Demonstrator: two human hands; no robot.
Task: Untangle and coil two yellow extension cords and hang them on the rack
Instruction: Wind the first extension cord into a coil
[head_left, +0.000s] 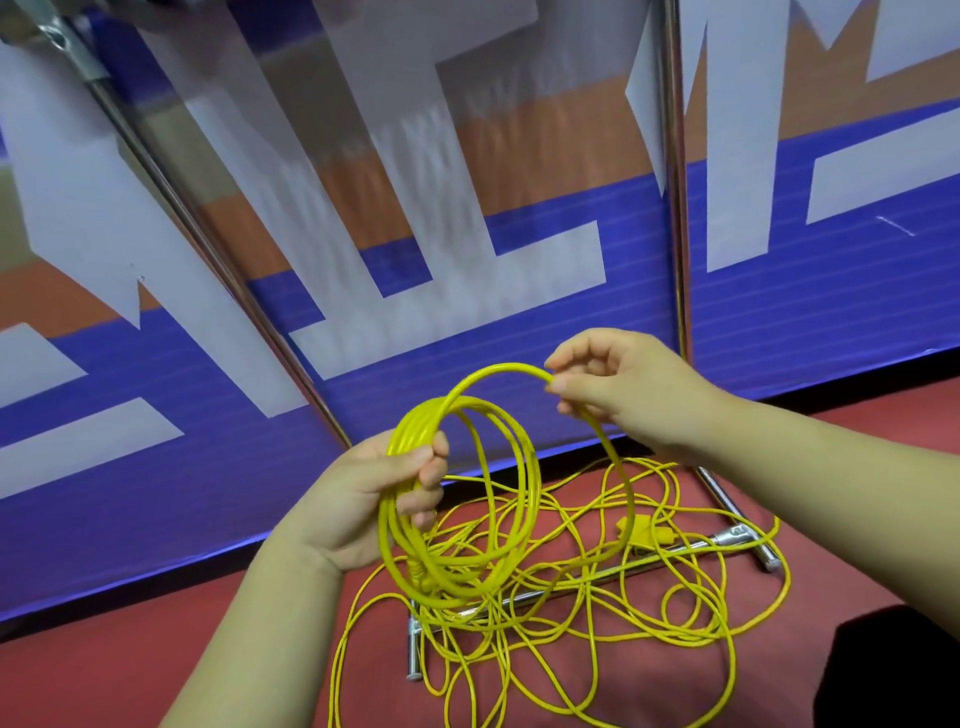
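My left hand (382, 496) grips a coil of yellow extension cord (511, 525) made of several loops, held upright in front of me. My right hand (618, 387) pinches the topmost loop of the same cord at its upper right, a little apart from the bundle. From there the strand runs down into a tangled heap of yellow cord (597, 623) spread on the red floor below both hands. A yellow plug or socket block (644, 532) lies in the heap. The metal rack's two upright poles (675, 208) rise behind the hands.
The rack's chrome base bars (587, 577) lie on the red floor under the heap, with feet at the left and right. A blue, white and orange banner wall (467, 260) stands right behind the rack. A dark object (893, 670) sits at the lower right.
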